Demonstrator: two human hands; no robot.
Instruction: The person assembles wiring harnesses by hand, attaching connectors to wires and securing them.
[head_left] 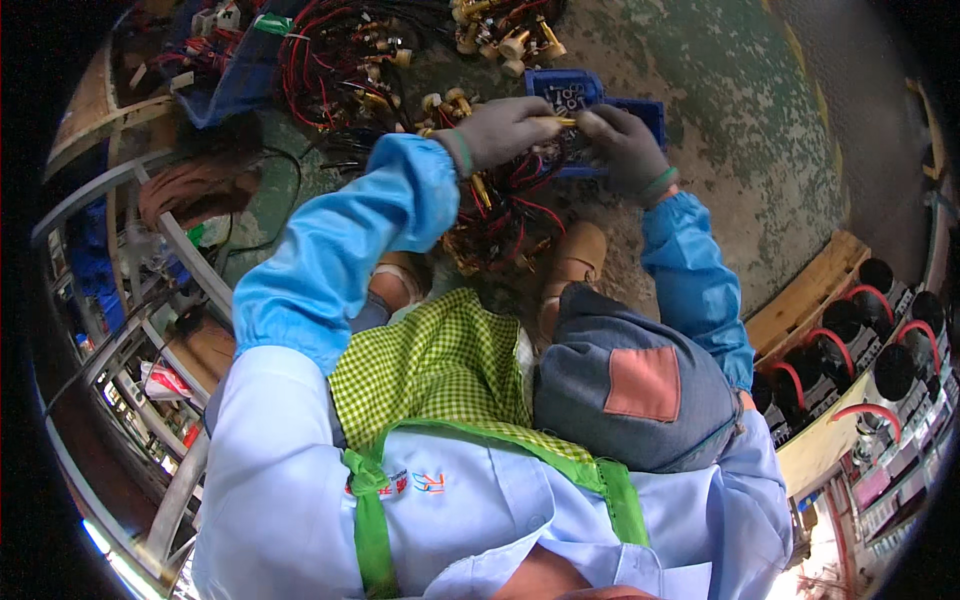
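My left hand (498,133), in a grey glove, is closed on a slim brass-coloured fitting (565,122) that points to the right. At the other end of it, my right hand (625,152), gloved alike, has its fingers closed in a pinch; whether it grips the fitting itself or a small part on it I cannot tell. Just beyond and below my hands is a blue bin (533,77) with loose metal nuts and bolts (568,97) in it. Under my hands lies a bundle of red and black wires (535,212) with brass fittings.
More wire bundles (310,75) and brass fittings (510,40) lie on the worn green floor. A large blue crate (225,80) stands at the far left, above a metal frame (185,255). On the right are black parts with red loops (840,340) beside a wooden board (810,295).
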